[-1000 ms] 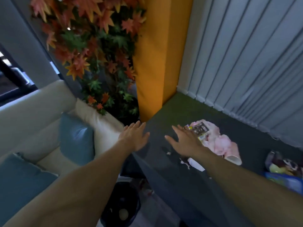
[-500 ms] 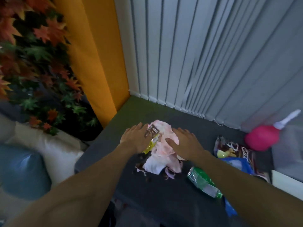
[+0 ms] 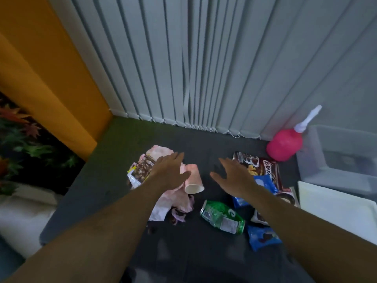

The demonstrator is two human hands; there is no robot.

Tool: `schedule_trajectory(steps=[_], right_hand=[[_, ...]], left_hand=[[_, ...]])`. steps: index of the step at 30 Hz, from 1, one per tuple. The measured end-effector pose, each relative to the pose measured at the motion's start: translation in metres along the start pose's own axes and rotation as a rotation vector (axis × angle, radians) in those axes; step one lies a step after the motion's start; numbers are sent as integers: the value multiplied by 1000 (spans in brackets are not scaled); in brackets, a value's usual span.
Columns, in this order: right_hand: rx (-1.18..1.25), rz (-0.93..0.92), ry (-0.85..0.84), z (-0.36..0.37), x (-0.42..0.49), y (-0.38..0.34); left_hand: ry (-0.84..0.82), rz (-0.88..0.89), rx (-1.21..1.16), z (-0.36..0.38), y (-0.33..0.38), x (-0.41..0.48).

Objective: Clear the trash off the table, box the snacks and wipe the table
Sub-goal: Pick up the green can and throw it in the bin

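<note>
Much of the view is filled by the dark grey tabletop (image 3: 106,184). A clear plastic box (image 3: 338,158) is set at its right. A heap of crumpled pink paper and torn wrappers (image 3: 159,153) is partly covered by the left hand (image 3: 169,170), fingers straight, nothing gripped. The right hand (image 3: 234,176) is held open beside a brown cereal packet (image 3: 265,166). A crushed green can (image 3: 222,217) is laid nearer.

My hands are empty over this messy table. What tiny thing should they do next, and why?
Probably lower the left hand and curl it round the crumpled pink paper it hovers over. That hand is open and empty, as is the right hand, and this trash lies on the table waiting to be cleared.
</note>
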State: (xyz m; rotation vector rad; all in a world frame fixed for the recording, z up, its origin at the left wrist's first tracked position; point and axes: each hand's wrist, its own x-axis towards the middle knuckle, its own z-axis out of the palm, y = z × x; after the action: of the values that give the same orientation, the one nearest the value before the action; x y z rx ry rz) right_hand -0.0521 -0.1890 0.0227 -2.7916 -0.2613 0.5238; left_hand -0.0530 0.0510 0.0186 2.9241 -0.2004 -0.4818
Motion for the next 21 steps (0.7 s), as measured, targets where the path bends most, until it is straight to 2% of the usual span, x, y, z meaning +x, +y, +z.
schedule_trajectory(steps=[5,9,16,21], right_hand=[[115,40,-89,8,-12,27],[186,-16,-202,17,-22,33],[-160,-218,-247,52,-14,35],[-276,-305,-345,67,-10,26]], left_hand=[[-164,66,56,10,24,25],[-220,62,60,28,28,38],[-206,49,27,42,30,43],[-204,-5,-50,40,32,40]])
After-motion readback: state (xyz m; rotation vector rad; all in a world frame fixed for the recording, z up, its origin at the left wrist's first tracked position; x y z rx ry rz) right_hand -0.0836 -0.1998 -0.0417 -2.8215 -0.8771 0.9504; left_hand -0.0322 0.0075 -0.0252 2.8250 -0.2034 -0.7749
